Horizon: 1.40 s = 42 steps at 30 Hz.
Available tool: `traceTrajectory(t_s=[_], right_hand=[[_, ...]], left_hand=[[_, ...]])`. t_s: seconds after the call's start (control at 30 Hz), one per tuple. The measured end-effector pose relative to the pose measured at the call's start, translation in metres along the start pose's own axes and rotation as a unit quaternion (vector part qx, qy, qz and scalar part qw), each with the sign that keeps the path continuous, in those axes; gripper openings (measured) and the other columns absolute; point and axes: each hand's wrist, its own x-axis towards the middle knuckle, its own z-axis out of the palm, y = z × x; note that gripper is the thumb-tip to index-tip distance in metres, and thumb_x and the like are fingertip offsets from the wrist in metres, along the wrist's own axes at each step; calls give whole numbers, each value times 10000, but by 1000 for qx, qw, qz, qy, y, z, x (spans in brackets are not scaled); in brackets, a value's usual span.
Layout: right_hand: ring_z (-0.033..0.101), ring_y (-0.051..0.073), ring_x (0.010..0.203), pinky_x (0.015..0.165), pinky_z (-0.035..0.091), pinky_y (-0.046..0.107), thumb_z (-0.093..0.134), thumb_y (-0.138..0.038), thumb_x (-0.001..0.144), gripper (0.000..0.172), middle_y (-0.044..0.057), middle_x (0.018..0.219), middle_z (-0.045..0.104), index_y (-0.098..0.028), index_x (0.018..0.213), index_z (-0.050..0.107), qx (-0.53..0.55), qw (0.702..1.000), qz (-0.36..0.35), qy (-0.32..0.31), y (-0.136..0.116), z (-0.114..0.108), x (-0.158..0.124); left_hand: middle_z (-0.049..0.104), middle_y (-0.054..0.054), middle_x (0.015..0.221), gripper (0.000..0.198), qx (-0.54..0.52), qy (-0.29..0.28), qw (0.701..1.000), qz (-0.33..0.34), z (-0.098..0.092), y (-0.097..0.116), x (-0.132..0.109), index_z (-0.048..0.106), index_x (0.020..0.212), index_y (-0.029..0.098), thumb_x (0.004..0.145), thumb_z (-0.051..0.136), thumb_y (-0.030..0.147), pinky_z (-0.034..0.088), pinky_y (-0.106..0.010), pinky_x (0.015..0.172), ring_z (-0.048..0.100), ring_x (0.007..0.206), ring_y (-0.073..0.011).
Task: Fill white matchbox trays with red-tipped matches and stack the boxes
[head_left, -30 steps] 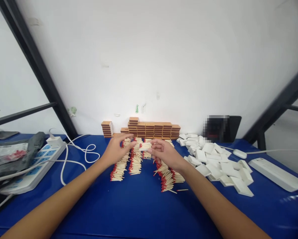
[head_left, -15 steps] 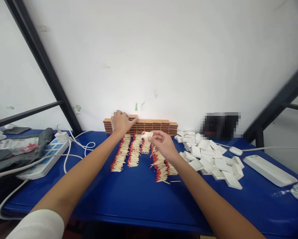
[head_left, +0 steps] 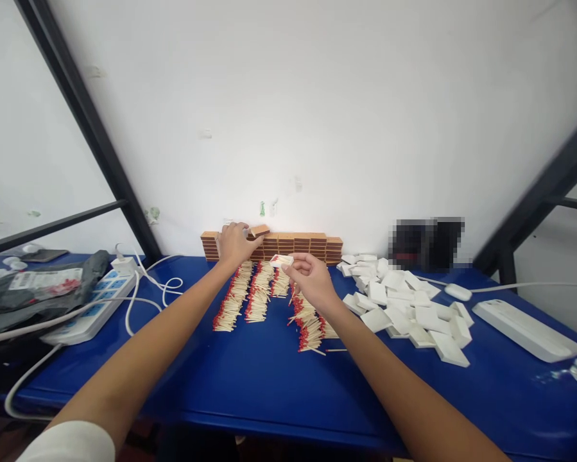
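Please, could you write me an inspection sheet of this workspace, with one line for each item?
Surface: blue table, set against a white wall.
Job's things: rows of red-tipped matches; brown sleeves stacked at the wall; white trays heaped on the right.
Clutter: grey bag far left; flat white device far right.
Grippers: left hand holds a single sleeve at the stack; right hand holds a small tray above the matches.
Cables: white cables beside the power strip.
Surroundings: black frame bar; dark blurred object.
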Motion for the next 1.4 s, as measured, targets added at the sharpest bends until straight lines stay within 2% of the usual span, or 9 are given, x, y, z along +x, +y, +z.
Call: traceTrajectory(t_s=[0.13,0.4,0.57,0.63,0.7,0.83,1.0,1.17,1.4], right_hand=[[594,142,564,379,453,234,913,-498,607,596,-23,720,659,-191,1034,630,-3,1000,2,2,0,0,0],[607,145,578,401,442,230,907,-528,627,603,-11,722,669,-178,1040,641,-4,1000,-12,17,2,-7,5],[614,151,614,407,447,234,871,-596,671,641,5,800,693,-192,1105,627,4,999,-24,20,3,-14,9],[615,149,633,424,461,237,876,-606,673,660,15,840,706,-198,1125,620,10,999,-26,19,3,-16,9],[620,154,643,431,466,239,894,-607,660,679,19,846,712,-202,1133,622,12,1000,-24,13,5,-15,7],[609,152,626,436,476,244,900,-588,685,672,11,805,701,-196,1159,629,-8,1000,-15,-18,7,-10,-1],[596,150,632,439,497,252,881,-548,729,638,12,819,696,-195,1196,628,-50,998,-2,-31,9,-4,-8],[597,154,638,440,500,259,869,-518,746,595,18,822,693,-203,1190,629,-81,996,-6,-40,8,-3,-11],[588,146,641,438,506,257,845,-493,778,579,24,845,697,-201,1216,607,-81,996,-4,-37,4,-1,-15]], left_hand=[[725,-184,1180,620,8,8,1000,-10,6,9,1,767,1082,157,860,698,732,448,-492,1037,591,1220,-390],[734,-145,1194,437,-21,6,999,23,-1,14,5,809,1042,187,890,766,594,468,-487,1006,589,1222,-379],[777,-90,1107,438,-126,19,986,107,-26,-10,-30,806,1129,219,856,833,561,494,-434,991,648,1101,-305],[801,-64,1078,419,-199,-15,971,131,-33,-22,-51,810,1128,247,845,849,553,525,-416,926,685,1005,-274],[805,-64,1126,419,-244,-33,958,149,-34,-32,-71,810,1132,256,834,863,545,534,-419,951,696,1049,-272],[810,-59,1099,445,-305,-32,947,93,-20,-40,-96,819,1121,261,791,894,551,552,-417,937,714,1016,-262],[804,-52,1108,478,-330,-59,941,43,-7,-43,-105,832,1124,290,725,943,528,581,-401,931,724,1004,-249],[805,-56,1068,501,-316,-56,947,24,-12,-48,-103,833,1135,284,710,950,521,590,-414,943,723,951,-244],[799,-46,1046,510,-315,-52,946,57,-18,-46,-104,831,1150,290,741,916,582,580,-408,935,708,957,-245]])
